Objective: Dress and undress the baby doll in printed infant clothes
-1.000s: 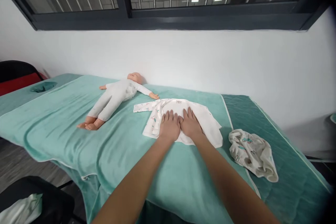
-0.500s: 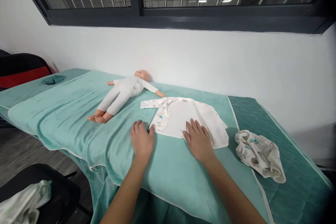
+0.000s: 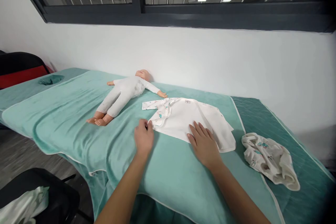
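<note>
While one long-sleeved white cloth infant shirt with small coloured print point(image 3: 181, 117) lay spread out on a pale green plush cover point(image 3: 70, 108), both bare hands were at its near edge. Left hand point(image 3: 144, 138): grip closed, thumb and forefinger pinching the shirt's near left corner. Right hand point(image 3: 204, 145): fingers extended, palm down, resting on the shirt's near edge, right of its middle.

Left of the shirt and farther back: one soft white-bodied baby doll with bare head, hands and feet point(image 3: 117, 97), on its back, one hand just beside the shirt's left sleeve; contact could not be told. Right of the shirt, apart: one crumpled off-white printed cloth garment point(image 3: 270, 159), on a darker green quilted sheet point(image 3: 253, 115). Well to the shirt's near left, lower down: one black chair point(image 3: 63, 196), bearing a bunched white-and-green cloth point(image 3: 26, 206). Behind the shirt: one plain white wall point(image 3: 183, 52), with a dark-framed, barred window point(image 3: 183, 14) above.
</note>
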`<move>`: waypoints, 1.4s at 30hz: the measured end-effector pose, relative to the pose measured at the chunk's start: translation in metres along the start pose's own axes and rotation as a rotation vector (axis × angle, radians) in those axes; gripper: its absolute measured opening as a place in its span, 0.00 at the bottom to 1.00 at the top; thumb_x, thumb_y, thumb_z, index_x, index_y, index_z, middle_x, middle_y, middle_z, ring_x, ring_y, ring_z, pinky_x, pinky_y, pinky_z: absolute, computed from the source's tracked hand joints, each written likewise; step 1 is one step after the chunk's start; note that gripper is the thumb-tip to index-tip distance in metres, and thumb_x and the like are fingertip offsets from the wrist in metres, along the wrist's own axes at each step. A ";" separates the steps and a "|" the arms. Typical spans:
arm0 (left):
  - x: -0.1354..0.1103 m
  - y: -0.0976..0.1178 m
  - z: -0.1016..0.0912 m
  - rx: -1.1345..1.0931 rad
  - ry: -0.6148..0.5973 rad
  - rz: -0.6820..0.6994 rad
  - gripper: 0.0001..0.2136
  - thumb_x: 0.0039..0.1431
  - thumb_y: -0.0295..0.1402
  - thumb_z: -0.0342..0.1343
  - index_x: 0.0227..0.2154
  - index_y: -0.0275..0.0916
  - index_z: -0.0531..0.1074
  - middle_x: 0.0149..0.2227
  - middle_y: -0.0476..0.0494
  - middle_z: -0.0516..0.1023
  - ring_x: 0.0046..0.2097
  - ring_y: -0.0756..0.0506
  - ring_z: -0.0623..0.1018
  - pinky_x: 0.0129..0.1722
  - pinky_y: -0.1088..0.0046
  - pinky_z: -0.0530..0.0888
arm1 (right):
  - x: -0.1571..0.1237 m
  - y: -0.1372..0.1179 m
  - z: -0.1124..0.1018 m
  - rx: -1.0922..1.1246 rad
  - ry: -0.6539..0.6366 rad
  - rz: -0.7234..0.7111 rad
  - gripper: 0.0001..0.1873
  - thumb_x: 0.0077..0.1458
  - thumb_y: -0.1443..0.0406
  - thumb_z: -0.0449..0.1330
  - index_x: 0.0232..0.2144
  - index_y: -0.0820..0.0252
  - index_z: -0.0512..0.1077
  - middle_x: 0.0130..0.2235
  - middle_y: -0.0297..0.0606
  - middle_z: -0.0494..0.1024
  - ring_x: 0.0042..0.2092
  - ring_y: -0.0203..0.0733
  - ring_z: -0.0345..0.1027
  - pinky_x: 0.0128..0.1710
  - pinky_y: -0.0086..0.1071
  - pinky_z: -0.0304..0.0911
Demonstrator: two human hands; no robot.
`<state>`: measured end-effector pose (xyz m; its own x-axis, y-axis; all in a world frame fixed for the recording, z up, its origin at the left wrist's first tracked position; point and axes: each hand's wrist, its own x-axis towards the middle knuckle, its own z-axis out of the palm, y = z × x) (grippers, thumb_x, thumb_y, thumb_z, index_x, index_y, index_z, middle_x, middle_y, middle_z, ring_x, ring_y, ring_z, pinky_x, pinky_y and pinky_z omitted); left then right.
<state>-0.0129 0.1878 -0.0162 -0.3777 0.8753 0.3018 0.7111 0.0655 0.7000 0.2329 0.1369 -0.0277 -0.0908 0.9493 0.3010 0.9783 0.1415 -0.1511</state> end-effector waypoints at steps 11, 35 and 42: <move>0.008 0.003 0.002 0.087 -0.046 0.097 0.08 0.61 0.35 0.49 0.40 0.43 0.70 0.42 0.44 0.79 0.49 0.40 0.74 0.50 0.60 0.67 | -0.001 -0.007 -0.014 0.129 0.114 0.028 0.16 0.67 0.61 0.48 0.28 0.56 0.67 0.32 0.39 0.74 0.38 0.44 0.66 0.40 0.36 0.58; 0.088 -0.011 0.027 0.104 0.038 0.139 0.24 0.64 0.34 0.47 0.63 0.42 0.61 0.71 0.42 0.51 0.69 0.37 0.57 0.62 0.51 0.63 | -0.001 -0.011 -0.010 0.102 0.050 0.050 0.20 0.66 0.57 0.50 0.22 0.57 0.61 0.24 0.32 0.70 0.27 0.37 0.62 0.28 0.34 0.45; 0.090 -0.016 0.028 -0.045 0.150 0.200 0.14 0.64 0.33 0.48 0.49 0.38 0.71 0.58 0.36 0.71 0.61 0.37 0.68 0.61 0.54 0.65 | 0.043 -0.034 -0.010 0.628 -0.022 0.286 0.10 0.61 0.55 0.53 0.36 0.53 0.68 0.38 0.35 0.78 0.37 0.42 0.71 0.36 0.34 0.61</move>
<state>-0.0414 0.2789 -0.0184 -0.3180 0.7877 0.5276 0.7548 -0.1265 0.6437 0.1973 0.1696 0.0001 0.1448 0.9780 0.1501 0.6717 0.0143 -0.7407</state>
